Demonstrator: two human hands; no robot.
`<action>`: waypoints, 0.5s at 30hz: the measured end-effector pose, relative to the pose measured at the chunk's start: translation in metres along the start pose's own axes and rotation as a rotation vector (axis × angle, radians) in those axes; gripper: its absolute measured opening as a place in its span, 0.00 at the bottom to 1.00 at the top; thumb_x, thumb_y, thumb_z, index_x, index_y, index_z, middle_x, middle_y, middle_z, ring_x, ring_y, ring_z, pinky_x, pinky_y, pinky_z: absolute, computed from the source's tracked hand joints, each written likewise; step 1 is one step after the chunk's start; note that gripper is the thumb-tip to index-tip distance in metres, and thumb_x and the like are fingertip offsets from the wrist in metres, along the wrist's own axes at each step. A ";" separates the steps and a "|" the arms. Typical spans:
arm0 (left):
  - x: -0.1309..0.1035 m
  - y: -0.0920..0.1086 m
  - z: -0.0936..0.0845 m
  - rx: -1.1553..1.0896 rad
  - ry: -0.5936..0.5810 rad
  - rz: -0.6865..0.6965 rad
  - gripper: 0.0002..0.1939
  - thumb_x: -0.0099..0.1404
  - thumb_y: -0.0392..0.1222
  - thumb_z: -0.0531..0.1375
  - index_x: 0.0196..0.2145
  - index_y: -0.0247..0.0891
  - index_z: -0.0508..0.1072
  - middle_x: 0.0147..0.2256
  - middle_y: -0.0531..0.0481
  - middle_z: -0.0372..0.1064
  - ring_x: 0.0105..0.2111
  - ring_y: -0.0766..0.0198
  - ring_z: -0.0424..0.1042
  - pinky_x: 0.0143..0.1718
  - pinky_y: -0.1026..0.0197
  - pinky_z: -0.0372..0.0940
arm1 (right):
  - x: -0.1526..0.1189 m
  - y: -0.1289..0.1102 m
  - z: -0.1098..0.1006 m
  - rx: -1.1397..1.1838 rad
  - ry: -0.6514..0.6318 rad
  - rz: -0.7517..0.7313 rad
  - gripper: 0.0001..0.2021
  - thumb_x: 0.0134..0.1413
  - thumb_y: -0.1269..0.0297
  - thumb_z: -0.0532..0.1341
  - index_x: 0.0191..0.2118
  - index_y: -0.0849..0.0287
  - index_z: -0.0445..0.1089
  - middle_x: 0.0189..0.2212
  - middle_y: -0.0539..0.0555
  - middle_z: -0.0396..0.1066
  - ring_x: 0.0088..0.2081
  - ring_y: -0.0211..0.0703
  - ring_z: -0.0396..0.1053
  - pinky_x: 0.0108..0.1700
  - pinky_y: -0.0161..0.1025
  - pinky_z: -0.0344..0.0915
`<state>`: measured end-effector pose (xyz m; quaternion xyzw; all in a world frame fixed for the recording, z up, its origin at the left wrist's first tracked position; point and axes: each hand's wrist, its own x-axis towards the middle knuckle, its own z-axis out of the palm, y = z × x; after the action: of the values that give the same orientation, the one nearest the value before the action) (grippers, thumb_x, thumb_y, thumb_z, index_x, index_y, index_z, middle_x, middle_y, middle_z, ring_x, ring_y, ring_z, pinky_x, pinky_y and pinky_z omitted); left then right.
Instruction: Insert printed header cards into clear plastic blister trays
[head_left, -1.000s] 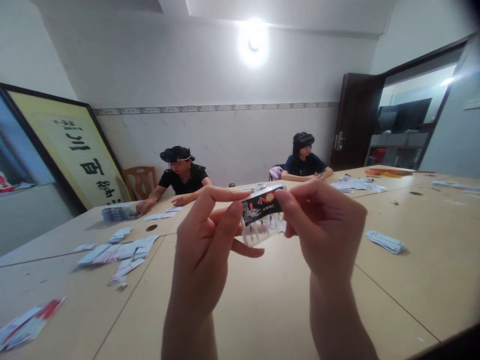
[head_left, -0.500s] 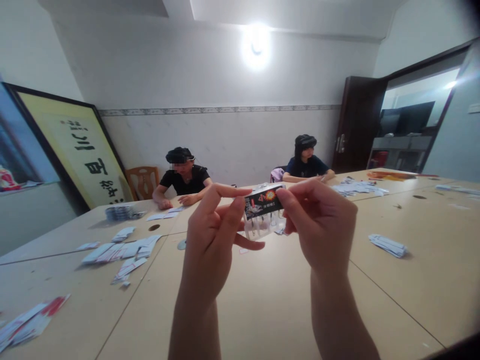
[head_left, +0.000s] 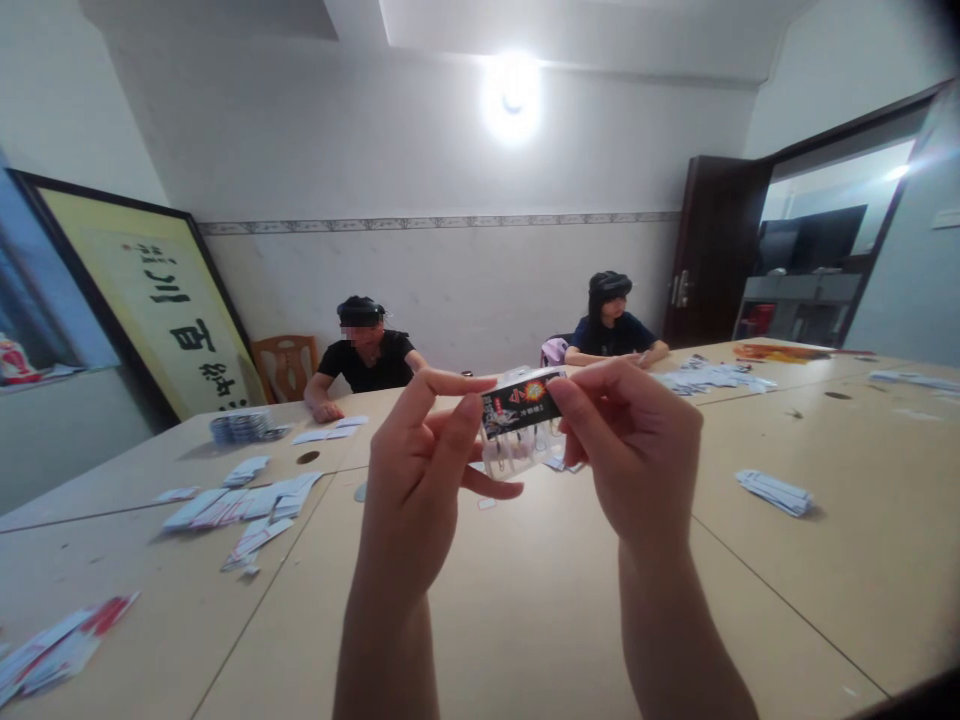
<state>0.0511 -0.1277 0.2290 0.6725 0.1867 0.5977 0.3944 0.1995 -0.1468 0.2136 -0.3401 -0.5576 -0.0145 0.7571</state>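
Between my two hands, above the table, is a small clear plastic box of fish hooks. A black label with white print and an orange-yellow burst covers its upper front. My left hand pinches the left end with thumb and index finger, and its lower fingers reach under the box. On the other end, my right hand grips with the thumb at the label's upper right corner. The box tilts slightly, right end higher. Several hooks show through its lower part; the back is hidden.
Paper cards lie in a spread pile on the left, with another bundle nearer. A card stack sits at right. Stacked clear boxes stand at far left. Two people sit across the table.
Both hands and the box have shifted slightly left. My right thumb still presses the label's corner. The person at left has lowered the head a little.
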 end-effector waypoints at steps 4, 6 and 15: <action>-0.004 0.003 0.007 0.004 0.074 0.019 0.13 0.68 0.51 0.62 0.39 0.37 0.71 0.31 0.51 0.77 0.23 0.65 0.78 0.18 0.66 0.75 | 0.001 -0.002 0.001 -0.013 0.010 0.004 0.11 0.59 0.64 0.66 0.26 0.57 0.69 0.17 0.44 0.67 0.16 0.31 0.63 0.17 0.30 0.60; -0.004 0.003 0.007 0.017 0.076 0.031 0.13 0.68 0.51 0.62 0.39 0.37 0.72 0.31 0.51 0.77 0.23 0.65 0.78 0.18 0.66 0.75 | 0.001 -0.003 0.001 -0.029 0.017 0.003 0.11 0.58 0.64 0.66 0.26 0.57 0.69 0.17 0.44 0.68 0.15 0.31 0.64 0.17 0.30 0.60; -0.002 0.001 -0.002 0.098 -0.006 0.102 0.10 0.70 0.48 0.60 0.40 0.39 0.72 0.26 0.55 0.76 0.20 0.67 0.76 0.19 0.67 0.75 | 0.000 -0.005 0.002 -0.067 0.036 -0.026 0.11 0.57 0.65 0.66 0.25 0.58 0.69 0.17 0.45 0.68 0.17 0.31 0.63 0.19 0.31 0.59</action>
<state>0.0490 -0.1290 0.2285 0.7016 0.1801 0.6050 0.3306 0.1962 -0.1496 0.2166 -0.3577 -0.5474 -0.0491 0.7550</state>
